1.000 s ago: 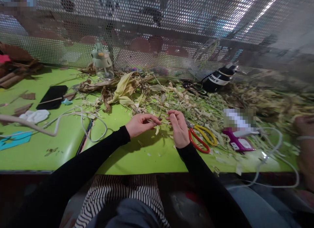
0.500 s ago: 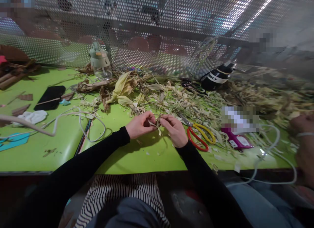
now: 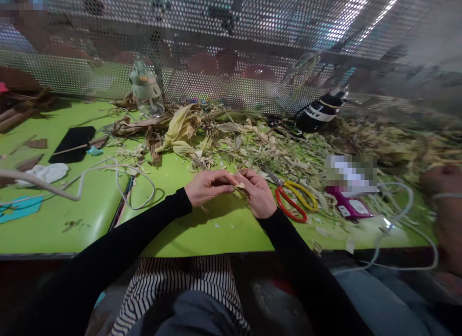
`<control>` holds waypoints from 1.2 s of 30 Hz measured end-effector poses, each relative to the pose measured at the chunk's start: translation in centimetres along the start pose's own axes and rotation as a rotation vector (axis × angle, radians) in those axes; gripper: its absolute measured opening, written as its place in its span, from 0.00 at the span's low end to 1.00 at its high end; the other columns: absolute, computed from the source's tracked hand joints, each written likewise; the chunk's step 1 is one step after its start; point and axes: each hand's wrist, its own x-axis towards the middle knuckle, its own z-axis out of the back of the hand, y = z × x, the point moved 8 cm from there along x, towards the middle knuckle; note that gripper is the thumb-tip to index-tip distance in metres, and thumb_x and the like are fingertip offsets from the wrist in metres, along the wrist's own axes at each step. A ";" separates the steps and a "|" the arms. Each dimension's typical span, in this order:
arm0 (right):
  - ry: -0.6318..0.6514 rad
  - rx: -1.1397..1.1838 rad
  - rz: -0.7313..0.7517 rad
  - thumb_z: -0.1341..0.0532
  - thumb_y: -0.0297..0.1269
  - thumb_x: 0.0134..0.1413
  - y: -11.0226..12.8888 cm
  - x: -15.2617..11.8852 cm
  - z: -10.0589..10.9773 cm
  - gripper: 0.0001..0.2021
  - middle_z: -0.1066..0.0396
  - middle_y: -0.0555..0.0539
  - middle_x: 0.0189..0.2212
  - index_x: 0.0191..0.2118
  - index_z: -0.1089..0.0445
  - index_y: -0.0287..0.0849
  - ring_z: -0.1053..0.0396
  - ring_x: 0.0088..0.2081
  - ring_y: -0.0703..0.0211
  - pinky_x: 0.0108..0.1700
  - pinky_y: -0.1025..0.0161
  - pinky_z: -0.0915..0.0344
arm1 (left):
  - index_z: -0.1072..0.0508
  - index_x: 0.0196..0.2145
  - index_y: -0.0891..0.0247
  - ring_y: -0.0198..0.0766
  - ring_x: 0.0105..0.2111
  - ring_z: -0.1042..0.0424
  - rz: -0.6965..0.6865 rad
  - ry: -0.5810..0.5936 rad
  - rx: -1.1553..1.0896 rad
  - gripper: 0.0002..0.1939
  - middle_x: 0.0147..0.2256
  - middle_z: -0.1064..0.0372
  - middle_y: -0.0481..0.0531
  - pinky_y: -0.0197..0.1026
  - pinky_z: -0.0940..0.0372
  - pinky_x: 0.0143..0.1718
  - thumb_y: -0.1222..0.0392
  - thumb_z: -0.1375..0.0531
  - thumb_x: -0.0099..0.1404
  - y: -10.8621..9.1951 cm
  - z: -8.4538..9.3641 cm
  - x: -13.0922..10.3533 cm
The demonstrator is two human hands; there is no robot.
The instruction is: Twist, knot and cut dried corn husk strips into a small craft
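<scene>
My left hand point(image 3: 209, 187) and my right hand point(image 3: 258, 194) meet above the green table point(image 3: 209, 237). Between their fingertips is a small piece of pale dried husk point(image 3: 239, 186), most of it covered by the fingers. Both hands pinch it, thumbs toward me. Just right of my right hand lie scissors point(image 3: 294, 201) with one red and one yellow handle, blades pointing away to the left. Behind my hands a large yellow-green corn husk point(image 3: 182, 126) rests on a spread of husk scraps point(image 3: 260, 141).
A clear bottle point(image 3: 147, 93) and a black bottle point(image 3: 319, 113) stand near the perforated metal screen point(image 3: 216, 32). At left are a black phone point(image 3: 72, 143) and a white cable point(image 3: 97, 170). A purple packet point(image 3: 348, 205) lies at right, near another person's arm point(image 3: 447, 211).
My fingers have drawn closer together and turned, so the thin strands hanging below them no longer show. A pale flat end of the husk now shows at the fingertips.
</scene>
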 end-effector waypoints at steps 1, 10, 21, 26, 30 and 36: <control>-0.011 0.016 0.002 0.34 0.45 0.43 0.0 0.0 0.0 0.12 0.39 0.54 0.22 0.26 0.34 0.42 0.42 0.24 0.68 0.28 0.68 0.43 | 0.28 0.34 0.67 0.32 0.32 0.28 -0.053 0.004 0.076 0.08 0.33 0.27 0.53 0.36 0.35 0.38 0.60 0.40 0.58 -0.4 0.0 -0.1; -0.022 0.042 0.107 0.34 0.44 0.44 0.9 -0.4 0.1 0.12 0.39 0.54 0.24 0.25 0.34 0.42 0.43 0.26 0.68 0.31 0.68 0.43 | 0.28 0.37 0.65 0.32 0.30 0.31 -0.596 0.075 0.740 0.10 0.31 0.28 0.54 0.34 0.38 0.30 0.65 0.49 0.66 -4.4 -1.8 -1.9; 0.010 -0.180 0.124 0.41 0.46 0.52 0.7 -0.1 0.0 0.12 0.42 0.54 0.22 0.28 0.36 0.42 0.44 0.25 0.67 0.29 0.67 0.43 | 0.29 0.31 0.65 0.32 0.28 0.30 -0.016 -0.085 0.118 0.03 0.27 0.28 0.51 0.36 0.34 0.34 0.63 0.41 0.59 -0.3 -0.9 -0.8; -0.206 -0.438 0.364 0.45 0.40 0.57 3.7 -0.6 1.5 0.08 0.34 0.48 0.36 0.40 0.35 0.43 0.37 0.34 0.62 0.35 0.63 0.38 | 0.31 0.36 0.67 0.32 0.30 0.26 0.411 -0.370 -0.567 0.08 0.30 0.26 0.54 0.35 0.31 0.35 0.65 0.39 0.58 2.9 0.1 -1.2; -0.235 -0.725 0.634 0.45 0.32 0.56 5.7 -1.6 0.8 0.04 0.35 0.46 0.37 0.37 0.34 0.44 0.36 0.37 0.57 0.37 0.58 0.37 | 0.31 0.40 0.66 0.31 0.30 0.26 0.501 -0.476 -0.700 0.10 0.35 0.25 0.56 0.32 0.31 0.31 0.71 0.43 0.59 3.1 1.3 -1.3; -0.054 -1.076 0.838 0.42 0.29 0.51 5.0 -2.1 -2.5 0.11 0.36 0.44 0.40 0.42 0.33 0.46 0.38 0.45 0.51 0.45 0.52 0.37 | 0.29 0.41 0.61 0.32 0.33 0.28 0.521 -0.443 -0.590 0.13 0.36 0.27 0.51 0.35 0.36 0.34 0.68 0.43 0.57 3.0 1.7 -1.4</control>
